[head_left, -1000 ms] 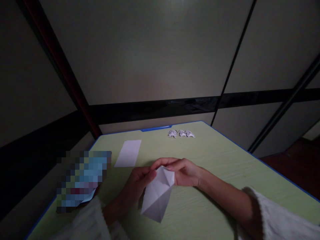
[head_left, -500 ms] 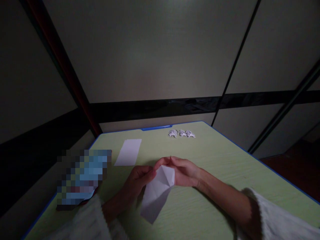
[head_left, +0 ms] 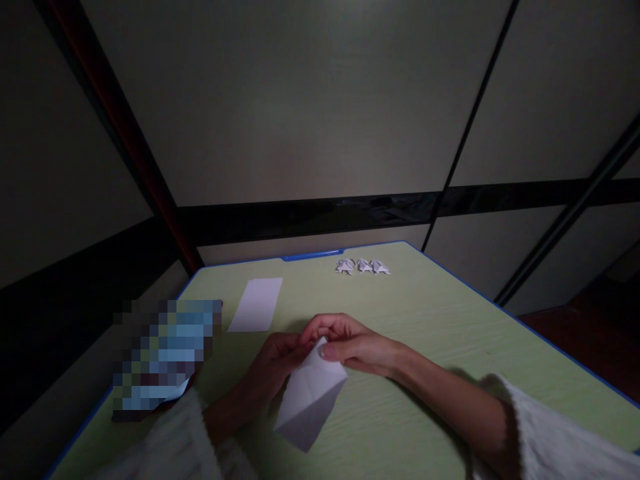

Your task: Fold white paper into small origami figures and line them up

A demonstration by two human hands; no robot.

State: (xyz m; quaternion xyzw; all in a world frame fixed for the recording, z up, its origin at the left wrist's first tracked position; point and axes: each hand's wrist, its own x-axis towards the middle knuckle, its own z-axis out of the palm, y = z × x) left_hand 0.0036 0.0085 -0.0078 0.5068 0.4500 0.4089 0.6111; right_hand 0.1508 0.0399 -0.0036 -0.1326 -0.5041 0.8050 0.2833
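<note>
A white sheet of folded paper (head_left: pixel 307 403) lies on the green table (head_left: pixel 430 333), its pointed end towards me. My left hand (head_left: pixel 273 367) pinches the paper's top left edge with curled fingers. My right hand (head_left: pixel 353 343) comes over from the right and closes on the paper's top, thumb on the upper face and fingers bent over the far edge. Both hands meet at the top corner. White knitted sleeves cover both forearms.
A flat white paper strip (head_left: pixel 256 305) lies behind my left hand. Three small folded paper figures (head_left: pixel 363 267) stand in a row near the far edge. A blurred-out object (head_left: pixel 163 353) sits at the left edge. Dark wall panels rise behind the table.
My right hand has turned over and closed down on the paper's top, folding the opened upper flaps shut. The paper has shifted slightly to the left. My left hand has stayed put.
</note>
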